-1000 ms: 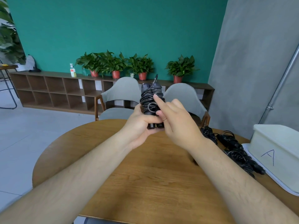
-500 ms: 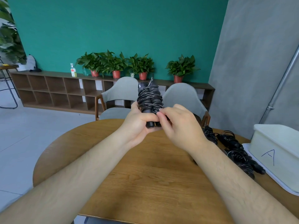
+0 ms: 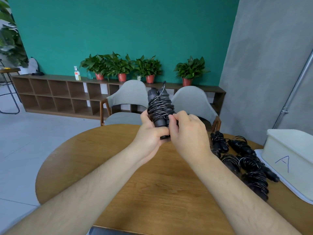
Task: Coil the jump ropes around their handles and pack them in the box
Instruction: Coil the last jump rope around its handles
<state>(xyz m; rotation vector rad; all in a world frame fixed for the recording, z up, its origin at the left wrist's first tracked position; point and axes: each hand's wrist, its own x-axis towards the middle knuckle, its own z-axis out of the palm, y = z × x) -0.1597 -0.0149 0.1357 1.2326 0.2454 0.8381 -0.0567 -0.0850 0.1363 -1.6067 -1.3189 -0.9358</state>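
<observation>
While upright, jump rope (image 3: 159, 106) tight in fingers (image 3: 181, 115) of left hand (image 3: 150, 134) and right hand (image 3: 190, 135).

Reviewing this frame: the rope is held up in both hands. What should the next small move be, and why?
Probably tuck the pinched bit of cord under a wrap to lock the coil. The jump rope looks almost fully wound round its paired handles. The left hand grips their lower end, and the right hand pinches the cord at the coil's side.

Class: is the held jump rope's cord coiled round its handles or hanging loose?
Coiled: cord loops wrap both handles of the jump rope; left hand grips it, right hand pinches the cord.
</observation>
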